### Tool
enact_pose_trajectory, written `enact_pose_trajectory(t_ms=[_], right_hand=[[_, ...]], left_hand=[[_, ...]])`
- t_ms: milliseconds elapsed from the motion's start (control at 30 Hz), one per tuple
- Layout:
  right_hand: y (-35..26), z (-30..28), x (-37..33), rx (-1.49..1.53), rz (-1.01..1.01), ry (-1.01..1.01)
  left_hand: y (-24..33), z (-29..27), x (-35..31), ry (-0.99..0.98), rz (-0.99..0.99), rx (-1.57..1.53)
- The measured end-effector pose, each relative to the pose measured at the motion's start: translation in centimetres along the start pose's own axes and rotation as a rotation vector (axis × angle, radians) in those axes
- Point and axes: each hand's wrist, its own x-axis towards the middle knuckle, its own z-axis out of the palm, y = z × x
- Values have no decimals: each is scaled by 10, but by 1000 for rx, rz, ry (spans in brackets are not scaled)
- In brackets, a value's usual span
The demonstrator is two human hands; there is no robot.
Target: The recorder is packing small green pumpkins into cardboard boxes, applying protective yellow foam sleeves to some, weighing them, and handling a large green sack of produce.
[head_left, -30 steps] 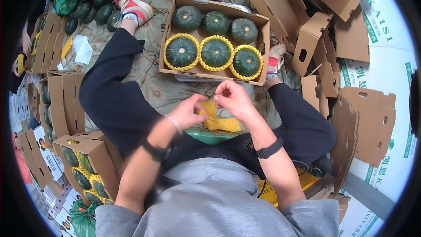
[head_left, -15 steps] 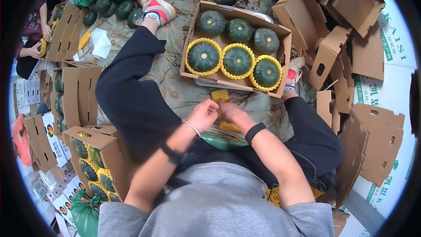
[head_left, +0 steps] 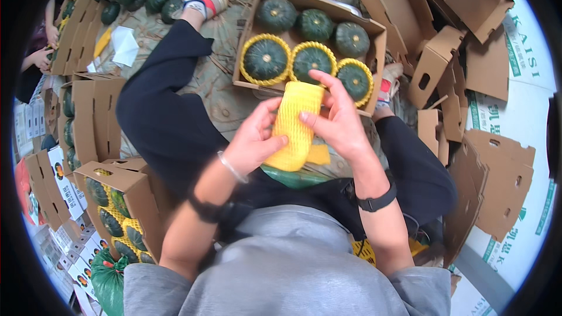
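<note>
Between my two hands is a flattened yellow foam net sleeve (head_left: 295, 123). My left hand (head_left: 256, 134) grips its left edge between thumb and fingers. On the other side my right hand (head_left: 339, 114) holds it, thumb laid across the front and index finger stretched out past the top. Just beyond stands an open cardboard box (head_left: 374, 35) of dark green squashes. Its near row, including a squash (head_left: 265, 58) at the left, wears yellow net sleeves; a bare squash (head_left: 277, 14) sits in the far row. Another yellow sleeve (head_left: 319, 154) lies on the ground sheet behind my hands.
Empty cardboard boxes (head_left: 404, 14) are piled at the right. On the left stands a box of netted squashes (head_left: 117, 222), near a green sack (head_left: 107, 284). Loose squashes (head_left: 158, 0) lie at the back. Another person's hands (head_left: 44, 57) work at the far left.
Both hands have risen and moved apart, bringing the yellow foam net sleeve up from the ground between my legs. It now shows at full length. The view has shifted slightly.
</note>
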Motion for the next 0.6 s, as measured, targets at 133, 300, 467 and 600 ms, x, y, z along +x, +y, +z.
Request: enact_pose_trajectory(t_ms=[133,300,467,600], right_hand=[[-14,-3,1,-225,-35,122],[-12,8,-4,-715,-608,218],[-26,-7,-20,197,190,-254],[-10,13,-23,376,122,-269]], left_hand=[[26,18,-9,61,106,63],[18,11,-10,167,15,151],[29,-4,-20,49,-60,-459],[35,20,-17,-4,95,-163]])
